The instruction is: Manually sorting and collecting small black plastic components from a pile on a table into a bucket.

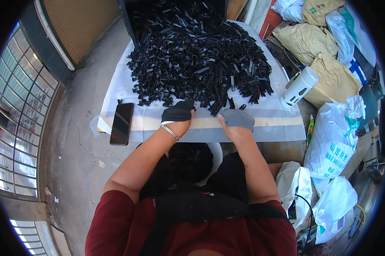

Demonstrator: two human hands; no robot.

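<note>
While both forearms reach over the near edge of the table, head view shows a broad heap of small black pieces (pixel 196 64) on the white sheet (pixel 115 91), beyond the hands. Left hand (pixel 178 112), in a black partial covering, is at the near fringe of the heap, fingers curled and narrow; cannot tell whether a piece sits inside. Right hand (pixel 239 121), in a grey covering, is level with it, thumb toward a black ribbed piece (pixel 215 108); cannot tell whether it grips this or only touches it. Dark phone (pixel 122 123) lies at the table's left near corner; white cylinder (pixel 299 88) leans at the right edge. Below the table edge, between the knees: white bucket (pixel 218 155), dark contents unclear. White sack (pixel 334 141) and tan sack (pixel 305 42) at right
</note>
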